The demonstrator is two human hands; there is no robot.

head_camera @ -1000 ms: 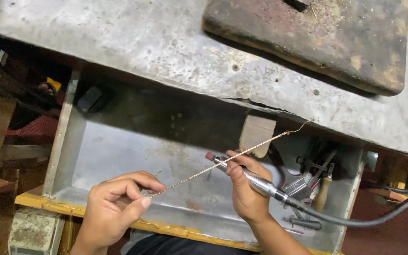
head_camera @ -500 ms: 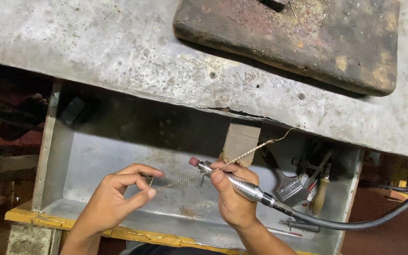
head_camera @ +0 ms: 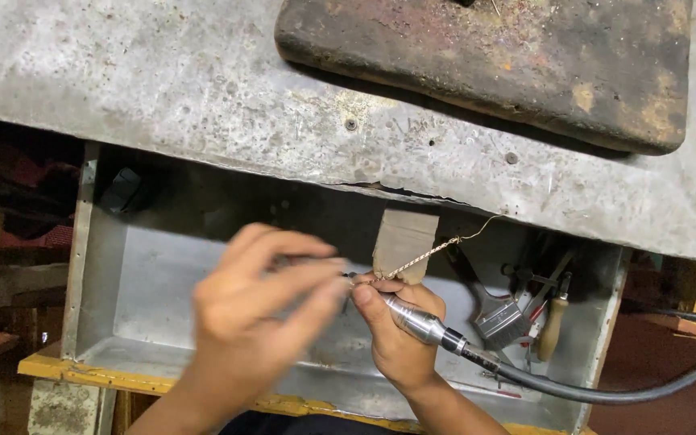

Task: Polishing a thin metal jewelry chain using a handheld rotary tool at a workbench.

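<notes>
- The right hand [head_camera: 400,342] is gripping a slim silver rotary handpiece [head_camera: 420,324] like a pen, fingers curled tight around its barrel, with a thick black flexible cable [head_camera: 606,395] trailing off to the right edge.
- The left hand [head_camera: 255,310] is blurred and raised in front of the drawer; its thumb and forefinger are pinching together right at the tip of the handpiece, but what they are grasping is too blurred to tell.
- A thin twisted pale-metal chain [head_camera: 424,256] is running from the meeting point of the two hands up and to the right, crossing a small tan wooden bench peg [head_camera: 404,240] that is sticking out under the worktop.
- Both hands are working over an open grey sheet-metal drawer [head_camera: 147,282] with a yellow front edge.
- In the drawer's right corner, a flat paintbrush with a metal ferrule [head_camera: 503,318] and a wooden-handled tool [head_camera: 555,324] are lying among other tools.
- Above, a scratched grey metal-covered worktop [head_camera: 163,80] is carrying a dark, rusty rectangular block [head_camera: 493,56].
</notes>
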